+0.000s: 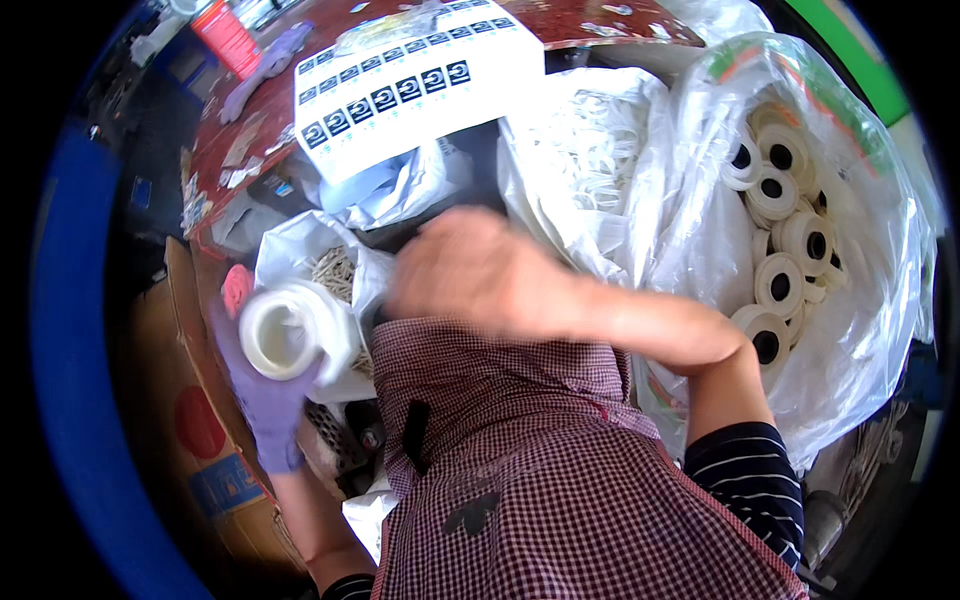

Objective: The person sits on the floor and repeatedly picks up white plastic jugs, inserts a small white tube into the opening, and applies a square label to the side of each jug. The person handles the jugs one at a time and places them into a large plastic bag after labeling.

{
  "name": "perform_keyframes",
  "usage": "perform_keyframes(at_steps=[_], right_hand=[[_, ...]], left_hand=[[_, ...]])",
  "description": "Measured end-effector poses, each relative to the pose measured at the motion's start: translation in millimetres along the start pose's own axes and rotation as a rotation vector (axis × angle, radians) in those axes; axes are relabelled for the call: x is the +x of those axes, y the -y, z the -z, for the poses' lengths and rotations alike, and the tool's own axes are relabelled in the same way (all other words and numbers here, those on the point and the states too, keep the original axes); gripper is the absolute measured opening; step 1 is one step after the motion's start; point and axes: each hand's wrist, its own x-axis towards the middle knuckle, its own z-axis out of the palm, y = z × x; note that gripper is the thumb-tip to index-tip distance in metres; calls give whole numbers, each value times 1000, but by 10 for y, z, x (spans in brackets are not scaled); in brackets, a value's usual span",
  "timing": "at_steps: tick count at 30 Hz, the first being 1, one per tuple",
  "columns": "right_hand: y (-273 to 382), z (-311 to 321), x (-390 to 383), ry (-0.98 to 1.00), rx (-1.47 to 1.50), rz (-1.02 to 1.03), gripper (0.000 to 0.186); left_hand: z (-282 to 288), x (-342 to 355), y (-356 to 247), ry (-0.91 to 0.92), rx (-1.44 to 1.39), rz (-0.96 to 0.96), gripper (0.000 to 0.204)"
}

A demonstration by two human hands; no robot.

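My left hand [262, 400], in a thin purple glove, grips a white round hollow plastic part [272, 345] with a thick rim. It holds the part at the left, in front of a white bag [290, 245] of small beige strips [335, 272]. Motion smears my bare right hand [470, 275], which hangs above my lap between that bag and a bag of white plastic rings [590, 150]. Its fingers are too blurred to show whether they hold anything.
A big clear bag [690, 170] at the right contains several cream rings with dark centres [780, 285]. On the red table [225, 165] lie a sheet of printed labels [420, 80], a red can [225, 38] and a purple glove [265, 70]. A cardboard box [185, 300] stands at the left.
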Motion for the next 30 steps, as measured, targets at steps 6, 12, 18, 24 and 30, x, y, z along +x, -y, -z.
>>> perform_keyframes(at_steps=[6,12,18,24,30], right_hand=[[-1409,605,-1912,575,-709,-484,12],[-1377,770,-2023,761,-616,-470,10],[-1166,953,-1502,444,-453,-529,5],[-273,472,-736,161,255,-834,35],[332,-376,-402,157,123,-272,47]], left_hand=[[163,220,632,-314,62,-47,112],[-104,213,197,-222,-37,-109,110],[-756,-134,-123,22,-295,-47,111],[-1140,-249,-172,124,-156,-70,99],[-1257,-393,-97,167,-161,-105,95]])
